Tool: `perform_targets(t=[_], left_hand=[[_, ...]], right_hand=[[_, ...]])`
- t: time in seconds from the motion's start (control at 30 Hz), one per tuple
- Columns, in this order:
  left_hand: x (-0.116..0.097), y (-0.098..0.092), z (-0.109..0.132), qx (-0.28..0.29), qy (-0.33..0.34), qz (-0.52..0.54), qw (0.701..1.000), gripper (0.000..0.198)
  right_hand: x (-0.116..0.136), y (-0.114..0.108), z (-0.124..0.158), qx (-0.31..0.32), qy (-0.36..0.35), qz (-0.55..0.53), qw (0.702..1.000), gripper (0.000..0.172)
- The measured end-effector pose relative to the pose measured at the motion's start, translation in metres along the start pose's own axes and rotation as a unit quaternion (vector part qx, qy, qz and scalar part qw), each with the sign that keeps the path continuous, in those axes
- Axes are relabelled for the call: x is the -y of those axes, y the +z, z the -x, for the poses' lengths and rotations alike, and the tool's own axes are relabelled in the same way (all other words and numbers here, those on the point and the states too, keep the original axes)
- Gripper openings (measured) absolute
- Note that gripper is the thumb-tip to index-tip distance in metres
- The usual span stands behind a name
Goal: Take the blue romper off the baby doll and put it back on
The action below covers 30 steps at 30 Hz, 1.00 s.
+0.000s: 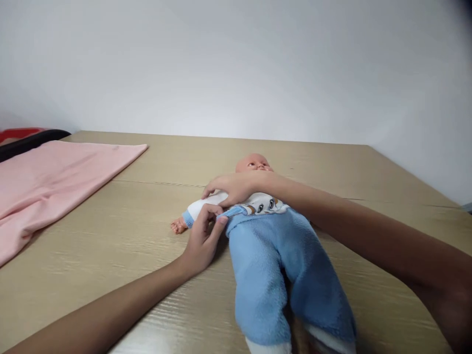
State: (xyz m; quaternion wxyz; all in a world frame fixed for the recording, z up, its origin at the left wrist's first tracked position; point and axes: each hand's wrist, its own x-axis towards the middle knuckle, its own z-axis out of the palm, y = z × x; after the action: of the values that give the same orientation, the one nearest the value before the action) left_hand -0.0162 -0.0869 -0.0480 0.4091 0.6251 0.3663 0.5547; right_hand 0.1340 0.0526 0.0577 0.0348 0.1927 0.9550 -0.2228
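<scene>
Doll (265, 236) on tbl (110, 255), L hand (203, 240) pinching shirt (263, 204), R hand (236, 187) atop

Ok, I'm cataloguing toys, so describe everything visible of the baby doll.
The bald, plastic-looking baby doll lies on its back on the table, legs toward the camera, one arm outstretched. It wears a white printed top and fleecy blue pants. The left hand pinches a blue edge at its waist; the right hand lies across its chest.
</scene>
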Motion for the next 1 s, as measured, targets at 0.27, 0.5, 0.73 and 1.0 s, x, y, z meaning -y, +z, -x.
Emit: perform_targets(t=[0.27, 0.5, 0.73, 1.0], left_hand=[[-0.001, -0.002, 0.006, 0.059, 0.078, -0.022, 0.995, 0.005], [0.005, -0.003, 0.003, 0.01, 0.214, -0.051, 0.976, 0.01], [0.017, -0.009, 0.008, -0.074, 0.283, -0.033, 0.956, 0.02], [-0.01, 0.001, -0.023, -0.141, 0.02, 0.113, 0.983, 0.023]], right_hand=[[0.022, 0.006, -0.024, 0.004, -0.026, 0.143, 0.989, 0.029], [0.016, 0.0, 0.029, -0.232, -0.055, -0.061, 0.969, 0.045], [0.011, 0.012, 0.053, -0.226, -0.062, -0.017, 0.972, 0.056], [0.034, 0.008, 0.057, -0.191, 0.032, -0.08, 0.978, 0.032]])
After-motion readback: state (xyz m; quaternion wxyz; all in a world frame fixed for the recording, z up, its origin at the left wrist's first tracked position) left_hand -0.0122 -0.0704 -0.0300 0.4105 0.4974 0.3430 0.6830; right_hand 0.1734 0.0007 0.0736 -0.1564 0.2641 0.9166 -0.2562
